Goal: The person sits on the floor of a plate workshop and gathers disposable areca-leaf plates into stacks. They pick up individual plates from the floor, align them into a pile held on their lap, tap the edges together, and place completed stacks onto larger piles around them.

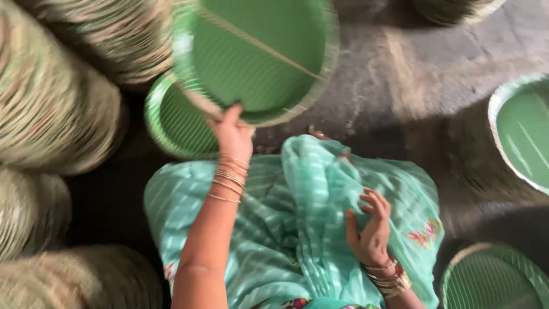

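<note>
Head camera, looking down at a seated person's lap and the floor around it. The left hand (233,136) is raised forward, its fingers and thumb pinching the near rim of a round green paper plate (260,54) with a pale woven-looking edge. The plate is tilted, blurred with motion, and sits above and partly over a second green plate (171,123) lying on the floor just beyond the knees. The right hand (372,229) rests over the lap, palm up, fingers loosely curled and holding nothing. Thin bangles circle both wrists.

Holding the plate well seems to call for a firm pinch on the stiff rim, since the thin disc would likely flex if gripped nearer its middle.

The lap is covered by a mint-green striped cloth (297,229) with small flower embroidery. Underneath is a rough, dark grey floor (412,86). Tall stacks of plates (51,114) lie on their sides to the left. More single green plates (523,134) sit at the right edge and lower right corner.
</note>
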